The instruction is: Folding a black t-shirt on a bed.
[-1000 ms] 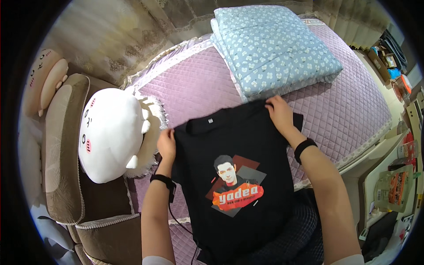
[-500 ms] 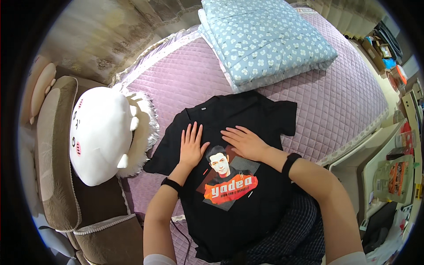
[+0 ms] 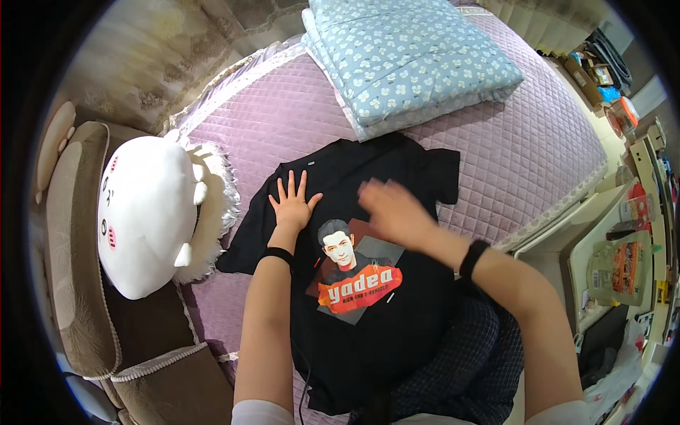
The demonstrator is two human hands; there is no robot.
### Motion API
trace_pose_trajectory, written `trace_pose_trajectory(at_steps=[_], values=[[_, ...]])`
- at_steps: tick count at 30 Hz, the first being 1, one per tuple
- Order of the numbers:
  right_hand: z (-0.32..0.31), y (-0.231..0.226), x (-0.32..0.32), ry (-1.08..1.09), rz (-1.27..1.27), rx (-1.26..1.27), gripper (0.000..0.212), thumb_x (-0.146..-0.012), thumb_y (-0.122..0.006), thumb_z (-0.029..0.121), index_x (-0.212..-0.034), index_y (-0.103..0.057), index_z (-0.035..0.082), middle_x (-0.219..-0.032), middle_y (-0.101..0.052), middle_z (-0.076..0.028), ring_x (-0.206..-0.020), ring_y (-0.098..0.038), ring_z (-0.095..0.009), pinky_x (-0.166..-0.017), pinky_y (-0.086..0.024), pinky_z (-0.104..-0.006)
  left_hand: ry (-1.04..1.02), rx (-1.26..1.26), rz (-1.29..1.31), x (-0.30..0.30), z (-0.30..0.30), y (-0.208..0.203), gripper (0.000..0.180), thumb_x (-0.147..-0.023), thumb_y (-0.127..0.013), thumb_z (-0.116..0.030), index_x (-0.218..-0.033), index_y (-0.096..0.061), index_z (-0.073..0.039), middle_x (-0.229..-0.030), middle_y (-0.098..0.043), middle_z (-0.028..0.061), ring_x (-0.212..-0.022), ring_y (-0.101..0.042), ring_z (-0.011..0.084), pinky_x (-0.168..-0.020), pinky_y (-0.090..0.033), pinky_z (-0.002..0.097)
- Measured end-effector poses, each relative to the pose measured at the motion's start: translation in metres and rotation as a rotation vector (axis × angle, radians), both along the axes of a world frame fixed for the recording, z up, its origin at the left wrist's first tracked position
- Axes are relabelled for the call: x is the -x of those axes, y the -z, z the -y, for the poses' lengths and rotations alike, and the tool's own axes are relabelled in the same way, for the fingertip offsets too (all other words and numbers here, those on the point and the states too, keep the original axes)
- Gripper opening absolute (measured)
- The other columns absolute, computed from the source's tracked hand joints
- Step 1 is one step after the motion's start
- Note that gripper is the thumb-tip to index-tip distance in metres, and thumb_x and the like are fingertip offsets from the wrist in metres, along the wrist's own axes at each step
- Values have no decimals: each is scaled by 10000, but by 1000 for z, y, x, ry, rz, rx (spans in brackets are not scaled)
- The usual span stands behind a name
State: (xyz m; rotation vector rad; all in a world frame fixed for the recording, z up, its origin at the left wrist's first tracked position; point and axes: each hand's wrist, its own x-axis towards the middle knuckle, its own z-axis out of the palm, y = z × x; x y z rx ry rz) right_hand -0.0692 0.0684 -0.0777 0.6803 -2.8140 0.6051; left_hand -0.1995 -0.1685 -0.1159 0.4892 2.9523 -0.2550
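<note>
Think of a clock lying over the whole view. The black T-shirt (image 3: 340, 202) is spread flat in the middle, on the pink bed (image 3: 276, 117), with its neck near 12 o'clock and its red and gray picture (image 3: 365, 283) toward 6.

The left hand (image 3: 292, 207) is just toward 9 o'clock from the middle. It lies flat on the shirt, palm down and holding nothing. Its fingers are spread wide and point up to 12, and its thumb sticks out between 1 and 2. The left arm comes up almost straight from 7 o'clock.

The right hand (image 3: 397, 212) is just toward 3 o'clock. It is blurry, but its fingers look straight and grip nothing. They point to 10. I can't tell if it touches the shirt. The right arm comes in between 4 and 5, bent at the elbow.
</note>
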Motion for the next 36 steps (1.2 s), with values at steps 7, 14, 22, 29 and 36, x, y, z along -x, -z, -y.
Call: trace_pose_trajectory(at_steps=[7, 14, 22, 29, 36], values=[[-82, 22, -85, 372, 25, -44, 464, -730, -597, 190, -1147, -460, 42, -1221, -441, -119, -1162, -387, -267, -937, -330, -392, 303, -299, 56, -100, 32, -13, 655, -836, -406, -483, -1340, -237, -101, -1383, -230, 122, -1271, -208, 322, -1003, -195, 501], [-20, -24, -146, 152, 78, 248, 313, -691, -548, 90, -995, -528, 18, -987, -548, -158, -925, -517, -332, -819, -407, -412, 137, -283, 152, -271, 162, -51, 808, -756, -574, -446, -1318, -209, 5, -1331, -261, 218, -1235, -259, 345, -1003, -228, 439], [8, -25, -216, -108, 428, -188, 401, -690, -655, 317, -989, -558, 67, -927, -555, -82, -955, -519, -251, -869, -373, -395, -380, -774, 197, -359, 171, -40, 593, -680, -690, -300, -1085, -459, 66, -981, -553, 246, -943, -539, 355, -797, -430, 398], [-35, -28, -268, -55, 455, -447, 276, -660, -669, 265, -877, -632, 98, -854, -588, -74, -867, -568, -239, -759, -452, -358, -309, -607, 354, -343, 177, -37, 491, -687, -655, -373, -900, -578, 62, -855, -595, 242, -827, -583, 350, -714, -455, 400], [-35, -70, -284, -8, 559, -165, 308, -629, -674, 210, -896, -599, 77, -857, -584, -98, -850, -563, -270, -744, -450, -356, -372, -451, 793, -369, 173, -79, 709, -605, -680, -557, -989, -594, 34, -909, -619, 185, -841, -603, 299, -727, -469, 346]])
